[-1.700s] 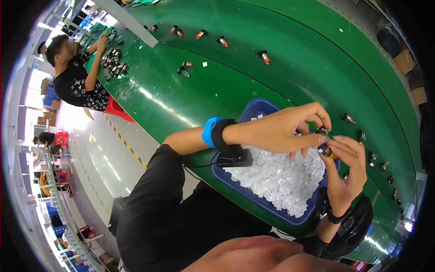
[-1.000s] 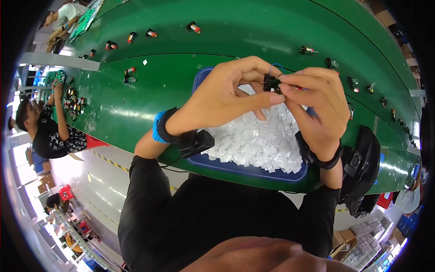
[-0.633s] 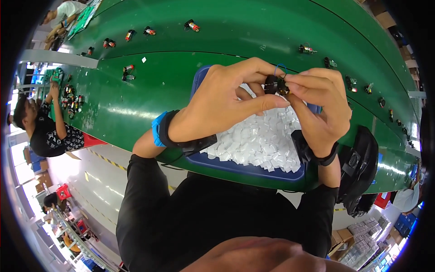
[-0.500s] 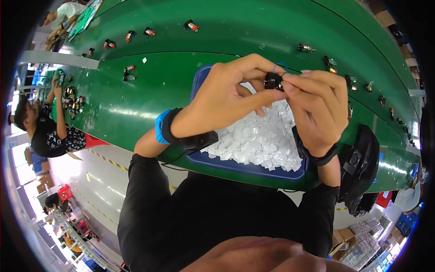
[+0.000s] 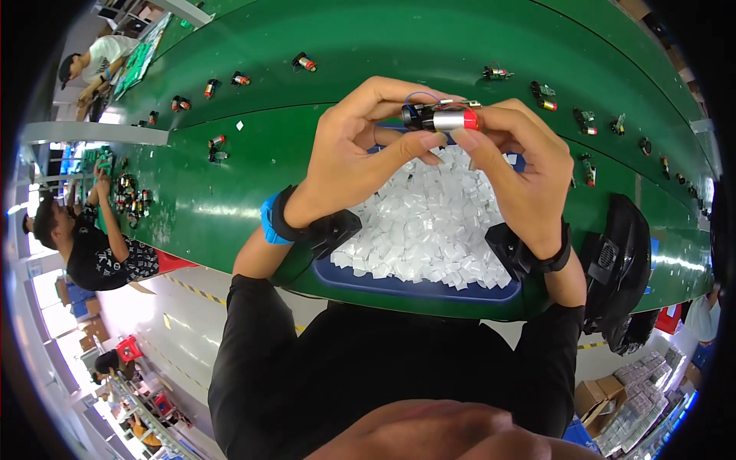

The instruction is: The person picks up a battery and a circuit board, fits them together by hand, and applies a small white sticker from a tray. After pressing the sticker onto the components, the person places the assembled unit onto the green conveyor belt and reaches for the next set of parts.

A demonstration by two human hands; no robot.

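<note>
Between both hands, above the tray, is a small wired assembly: a black part at its left, a silver cylinder with a red end, and thin blue and red wires on top. My left hand pinches the black end with its thumb below. My right hand grips the red end between thumb and fingers. Below them a blue tray is heaped with small white square pieces. Both wrists wear black straps with a black box; a blue band is also on the left.
Similar assemblies lie in a line across the green table, such as one assembly at the far side. A black bag sits by my right arm. At the left a co-worker handles parts beside a pile of assemblies.
The assembly has turned, so its silver-and-red cylinder now shows lengthwise. Both hands have shifted slightly left and the left fingers have moved around the black part.
</note>
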